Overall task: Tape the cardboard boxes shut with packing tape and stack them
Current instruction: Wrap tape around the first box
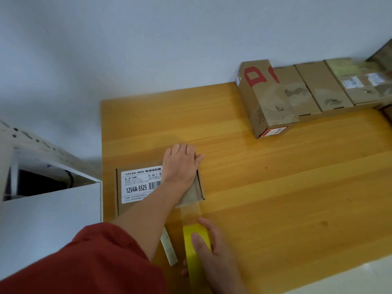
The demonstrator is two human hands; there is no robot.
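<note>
A flat cardboard box [135, 198] with a white printed label lies at the left edge of the wooden table [275, 177]. My left hand [182, 162] presses flat on the box's right end, fingers straight, over a strip of clear tape [191, 206]. That strip runs off the box's near edge to a yellow tape roll [194, 253]. My right hand [214, 247] grips the roll near the table's front, thumb across its face.
Several taped cardboard boxes [297, 94] stand in a row at the table's back right against the white wall. A white open box [53, 204] sits just left of the table. A pale flat strip [169, 249] lies beside the roll.
</note>
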